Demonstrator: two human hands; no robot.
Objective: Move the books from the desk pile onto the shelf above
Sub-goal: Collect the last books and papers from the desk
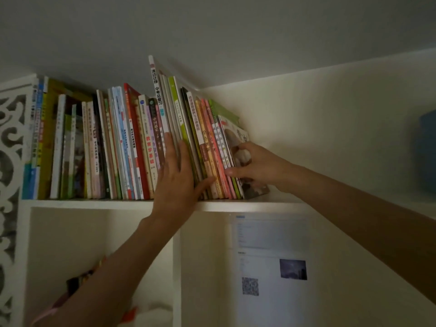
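A long row of books (122, 147) stands on the white top shelf (247, 206), the right part leaning left. My left hand (175, 175) presses flat with straight fingers against the spines near the middle of the row. My right hand (254, 165) grips the last thin picture book (238, 138) at the row's right end, thumb on the spines and fingers curled over its cover. The desk pile is out of view.
Right of the row the shelf runs on bare to a blue box (427, 152) at the far right. A carved white side panel (10, 161) bounds the left. Below are open compartments and a printed sheet (271, 256) on the back wall.
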